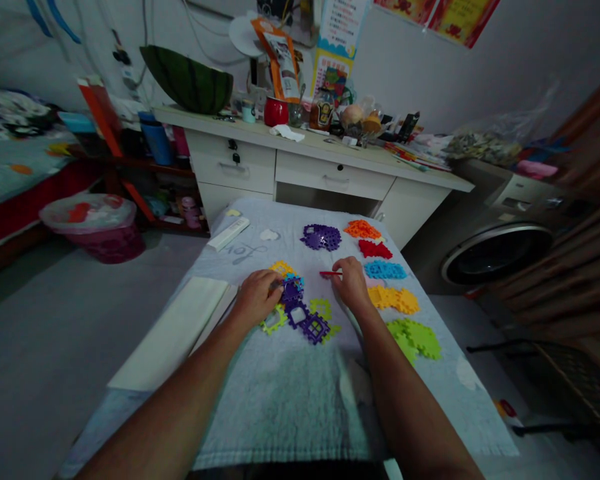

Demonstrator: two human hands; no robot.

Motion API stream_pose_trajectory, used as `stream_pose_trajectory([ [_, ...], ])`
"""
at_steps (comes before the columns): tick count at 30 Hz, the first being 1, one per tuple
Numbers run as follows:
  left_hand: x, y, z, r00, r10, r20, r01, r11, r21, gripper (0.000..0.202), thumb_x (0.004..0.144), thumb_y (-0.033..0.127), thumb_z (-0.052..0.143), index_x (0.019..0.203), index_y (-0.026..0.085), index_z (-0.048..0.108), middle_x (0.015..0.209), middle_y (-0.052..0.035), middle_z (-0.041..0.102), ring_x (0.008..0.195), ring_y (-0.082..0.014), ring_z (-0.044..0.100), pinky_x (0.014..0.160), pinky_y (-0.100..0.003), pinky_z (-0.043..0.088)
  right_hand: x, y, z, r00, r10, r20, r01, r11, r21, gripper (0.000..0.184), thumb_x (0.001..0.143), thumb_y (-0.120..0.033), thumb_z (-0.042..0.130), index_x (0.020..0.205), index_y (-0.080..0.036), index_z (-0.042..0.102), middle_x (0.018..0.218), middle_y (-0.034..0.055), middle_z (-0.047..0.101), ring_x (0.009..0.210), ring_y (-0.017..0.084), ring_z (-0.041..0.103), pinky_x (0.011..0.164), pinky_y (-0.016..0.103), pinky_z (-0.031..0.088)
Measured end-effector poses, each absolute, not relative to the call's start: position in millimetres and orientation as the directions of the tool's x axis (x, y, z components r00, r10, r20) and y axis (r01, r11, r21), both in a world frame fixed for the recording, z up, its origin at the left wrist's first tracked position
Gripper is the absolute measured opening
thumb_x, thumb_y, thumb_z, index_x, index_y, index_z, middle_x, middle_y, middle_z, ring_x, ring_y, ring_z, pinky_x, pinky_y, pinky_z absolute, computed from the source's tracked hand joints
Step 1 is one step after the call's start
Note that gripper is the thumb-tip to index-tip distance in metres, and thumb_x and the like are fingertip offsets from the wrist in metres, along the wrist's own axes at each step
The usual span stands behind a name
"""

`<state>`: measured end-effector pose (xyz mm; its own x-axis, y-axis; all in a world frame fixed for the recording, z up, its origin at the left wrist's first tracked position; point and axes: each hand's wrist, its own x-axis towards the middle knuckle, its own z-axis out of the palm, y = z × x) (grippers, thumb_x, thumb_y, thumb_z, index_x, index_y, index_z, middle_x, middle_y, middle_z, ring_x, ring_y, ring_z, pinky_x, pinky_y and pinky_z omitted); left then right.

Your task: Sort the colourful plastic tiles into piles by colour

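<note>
My left hand (257, 293) is closed, fingers curled at the left edge of a joined group of interlocking plastic building tiles. Purple tiles (296, 313) make up much of this group, with a yellow tile (281, 268) and light-green tiles (275, 321) beside them. To the right, my right hand (353, 280) pinches a thin red building tile (330, 273), seen edge-on above the cloth. Near that hand lie sorted piles of tiles: purple (321, 237), orange (363, 229), red (375, 249), blue (386, 269), yellow (394, 299) and light green (415, 339).
A pale cloth (290, 393) covers the table. Along its left side lie a long white box (180, 327) and a smaller white strip (229, 234). Behind stands a cluttered white desk (300, 170), with a washing machine (480, 227) at right and a pink bin (100, 233) at left.
</note>
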<state>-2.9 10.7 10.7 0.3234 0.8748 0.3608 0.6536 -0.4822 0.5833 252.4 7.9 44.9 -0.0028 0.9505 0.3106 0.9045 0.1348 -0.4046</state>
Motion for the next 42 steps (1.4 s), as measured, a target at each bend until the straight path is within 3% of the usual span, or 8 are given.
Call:
stream_pose_trajectory([
  [5,-2.8,9.7,12.4,0.328,0.872,0.364,0.625,-0.489,0.608,0.014,0.080,0.026,0.053,0.089,0.021,0.062,0.098,-0.0061,0.068,0.101,-0.0248,0.061,0.095,-0.042,0.046,260.7,4.1,35.3,-0.176,0.981,0.079,0.914,0.192,-0.358,0.041,0.067,-0.010,0.061,0.108,-0.014,0.060,0.114,0.0115,0.056,0.107,0.024,0.049,0.096,0.036,0.038],
  [9,-2.1,10.1,11.8,0.299,0.869,0.395,0.566,-0.495,0.660,0.010,0.076,0.024,0.054,0.083,0.021,0.060,0.101,-0.0059,0.067,0.108,-0.0251,0.059,0.098,-0.041,0.044,263.4,3.1,34.1,-0.205,0.978,0.043,0.912,0.207,-0.353,0.056,0.067,-0.010,0.060,0.123,-0.014,0.054,0.124,0.0119,0.055,0.112,0.023,0.049,0.101,0.036,0.036],
  [18,-2.4,11.2,12.5,0.188,0.916,0.355,0.469,-0.401,0.787,0.008,0.074,0.024,0.053,0.080,0.022,0.057,0.093,-0.0022,0.066,0.095,-0.0211,0.062,0.091,-0.038,0.047,270.4,8.7,32.6,-0.177,0.981,0.085,0.885,0.196,-0.423,0.039,0.070,-0.016,0.067,0.109,-0.014,0.062,0.103,0.0083,0.060,0.094,0.020,0.055,0.088,0.033,0.044],
  [22,-1.5,9.5,15.5,0.153,0.917,0.367,0.502,-0.392,0.771,0.009,0.077,0.027,0.053,0.083,0.022,0.058,0.092,-0.0021,0.065,0.092,-0.0210,0.061,0.089,-0.037,0.046,279.2,13.7,38.6,-0.145,0.975,0.169,0.872,0.207,-0.443,0.037,0.071,-0.019,0.072,0.107,-0.015,0.064,0.103,0.0092,0.062,0.095,0.021,0.057,0.088,0.034,0.045],
  [26,-0.7,10.4,15.8,0.132,0.879,0.458,0.538,-0.451,0.711,0.008,0.080,0.027,0.054,0.084,0.022,0.057,0.091,-0.0022,0.064,0.094,-0.0211,0.060,0.090,-0.037,0.045,303.7,33.3,54.5,-0.100,0.965,0.241,0.919,0.182,-0.350,0.029,0.075,-0.023,0.072,0.102,-0.014,0.066,0.102,0.0114,0.064,0.096,0.023,0.059,0.088,0.036,0.045],
  [31,0.2,10.1,18.5,0.198,0.830,0.521,0.582,-0.527,0.619,0.006,0.080,0.024,0.054,0.084,0.021,0.057,0.091,-0.0033,0.064,0.094,-0.0224,0.058,0.088,-0.038,0.045,357.6,72.2,71.5,0.078,0.964,0.253,0.972,-0.018,-0.233,0.026,0.072,-0.011,0.068,0.098,-0.015,0.067,0.104,0.0119,0.067,0.099,0.024,0.061,0.088,0.035,0.046],
  [35,2.2,7.6,20.9,0.322,0.805,0.498,0.588,-0.583,0.561,0.003,0.077,0.020,0.056,0.080,0.021,0.058,0.088,-0.0033,0.065,0.091,-0.0228,0.058,0.086,-0.038,0.044,396.7,93.1,75.7,0.263,0.944,0.197,0.947,-0.214,-0.240,0.027,0.070,-0.010,0.069,0.098,-0.012,0.068,0.107,0.0160,0.067,0.096,0.026,0.064,0.082,0.035,0.048],
  [42,4.7,5.1,21.2,0.396,0.806,0.440,0.566,-0.592,0.574,0.011,0.079,0.027,0.059,0.087,0.021,0.062,0.090,-0.0045,0.067,0.091,-0.0230,0.059,0.085,-0.039,0.045,418.1,107.9,72.7,0.302,0.948,0.100,0.926,-0.268,-0.265,0.026,0.076,-0.008,0.061,0.101,-0.007,0.067,0.106,0.0197,0.068,0.091,0.027,0.066,0.075,0.032,0.048],
])
